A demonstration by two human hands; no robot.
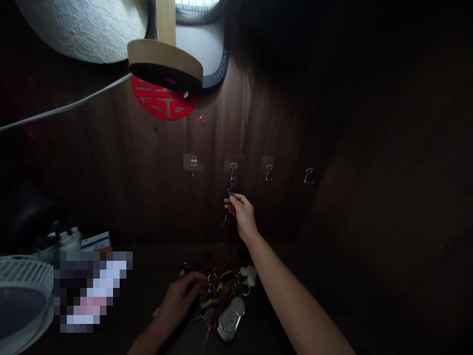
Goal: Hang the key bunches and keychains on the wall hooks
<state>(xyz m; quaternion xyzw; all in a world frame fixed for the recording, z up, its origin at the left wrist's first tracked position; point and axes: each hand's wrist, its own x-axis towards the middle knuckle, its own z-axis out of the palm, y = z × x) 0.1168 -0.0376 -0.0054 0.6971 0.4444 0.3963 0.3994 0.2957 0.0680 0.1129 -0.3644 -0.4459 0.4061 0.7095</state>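
Note:
My right hand (242, 212) is raised to a row of small metal hooks on the dark wooden panel. Its fingers pinch a keychain with a key (224, 220) dangling below them. The keychain's metal clasp (231, 182) meets the second hook from the left (233, 168); whether it hangs there by itself I cannot tell. Lower down, my left hand (181, 298) rests at the left side of a heap of keys (218, 286), fingers stretched out and apart. The heap holds key rings, red and yellow cords, and a silver remote fob (231, 319).
Other hooks (193, 165) line the panel. Above hang a red paper-cut ornament (162, 98) and a lamp with a round wooden base (166, 61), its white cable (74, 106) running left. A white fan (27, 296) and small bottles (70, 240) stand at lower left.

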